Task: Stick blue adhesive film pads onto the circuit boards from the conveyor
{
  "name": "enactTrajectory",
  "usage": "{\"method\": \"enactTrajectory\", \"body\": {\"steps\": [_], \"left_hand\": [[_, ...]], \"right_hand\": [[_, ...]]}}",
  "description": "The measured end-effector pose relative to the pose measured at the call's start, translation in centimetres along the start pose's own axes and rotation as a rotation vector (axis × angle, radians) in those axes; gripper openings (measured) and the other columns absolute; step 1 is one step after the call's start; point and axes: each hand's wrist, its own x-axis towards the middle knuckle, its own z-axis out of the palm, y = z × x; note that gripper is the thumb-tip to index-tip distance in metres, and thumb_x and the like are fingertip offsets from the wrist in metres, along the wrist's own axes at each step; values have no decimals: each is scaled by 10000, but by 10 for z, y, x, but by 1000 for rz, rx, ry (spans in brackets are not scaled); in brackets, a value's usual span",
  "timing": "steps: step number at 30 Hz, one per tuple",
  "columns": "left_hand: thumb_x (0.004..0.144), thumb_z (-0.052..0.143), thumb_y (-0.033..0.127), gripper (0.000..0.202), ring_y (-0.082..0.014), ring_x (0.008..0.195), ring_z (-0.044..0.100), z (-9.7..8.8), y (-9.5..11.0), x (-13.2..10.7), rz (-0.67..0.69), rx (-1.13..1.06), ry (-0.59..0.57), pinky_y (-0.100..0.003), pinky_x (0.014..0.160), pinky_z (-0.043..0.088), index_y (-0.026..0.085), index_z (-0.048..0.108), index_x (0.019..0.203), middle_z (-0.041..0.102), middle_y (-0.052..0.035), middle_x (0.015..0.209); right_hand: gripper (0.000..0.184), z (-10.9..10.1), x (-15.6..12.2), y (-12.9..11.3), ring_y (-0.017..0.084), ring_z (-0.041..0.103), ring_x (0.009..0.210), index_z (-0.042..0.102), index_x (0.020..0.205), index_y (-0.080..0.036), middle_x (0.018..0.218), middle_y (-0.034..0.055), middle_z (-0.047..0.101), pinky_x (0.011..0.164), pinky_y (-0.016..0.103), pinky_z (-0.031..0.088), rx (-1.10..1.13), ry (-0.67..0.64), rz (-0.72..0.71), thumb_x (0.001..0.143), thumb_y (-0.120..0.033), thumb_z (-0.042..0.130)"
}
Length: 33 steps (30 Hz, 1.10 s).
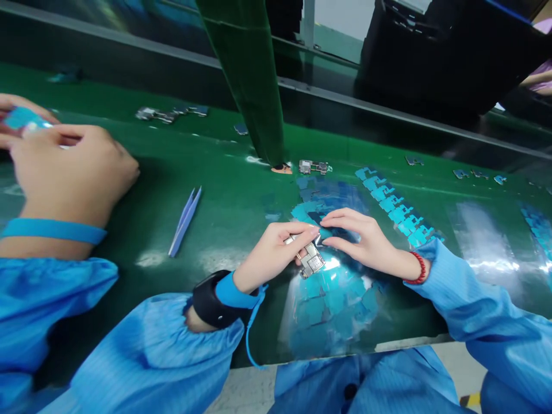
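Note:
My left hand (273,253) is closed around a small metal circuit board (311,260) and holds it over a clear sheet of teal stickers (332,305) on the green table (224,195). My right hand (360,238) pinches its fingertips against the top edge of the same board, where a small teal sticker shows. Both wrists come out of blue sleeves; the left wears a dark wrist strap, the right a red bead bracelet.
Blue tweezers (185,220) lie left of my hands. A co-worker's hand (71,172) at the far left holds a teal piece. Another sticker strip (397,207) lies to the right. Loose boards (314,167) sit farther back beside a green post (250,75).

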Motion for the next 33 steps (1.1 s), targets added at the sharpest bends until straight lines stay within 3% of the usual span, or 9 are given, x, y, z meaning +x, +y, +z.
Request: {"method": "enactTrajectory", "body": {"steps": [5,12,20,27,33], "left_hand": [[805,615,382,268,-72,408,428,-1,-1,-1,37,-10,1,-181,395,346,167,660,650,464,62,475],[779,629,390,289,-72,399,418,0,0,-1,1,-43,-25,-188,379,325,165,649,599,481,49,480],[746,635,395,293,-80,403,437,0,-4,3,-87,-58,52,-180,381,338,130,739,811,523,38,465],[732,632,360,234,-82,398,473,0,-7,6,-87,34,74,-185,384,382,144,719,712,572,21,529],[761,608,437,306,-106,386,476,-1,-10,7,-76,151,76,-217,408,388,153,719,726,590,15,520]], "right_hand": [[135,8,5,5,192,655,923,676,943,-173,951,82,705,852,349,536,-6,72,-14,848,-269,667],[85,2,6,3,193,631,984,617,884,-187,992,83,674,892,361,511,22,18,-8,863,-264,645],[65,-11,3,-4,199,618,1018,610,833,-173,1030,107,662,936,384,478,25,-38,11,891,-190,584],[101,-39,-2,-16,172,633,986,594,811,-186,1004,71,682,890,337,510,416,61,351,870,-259,631],[209,-43,4,-15,160,634,888,596,785,-179,968,71,699,823,326,520,514,94,475,828,-366,679]]}}
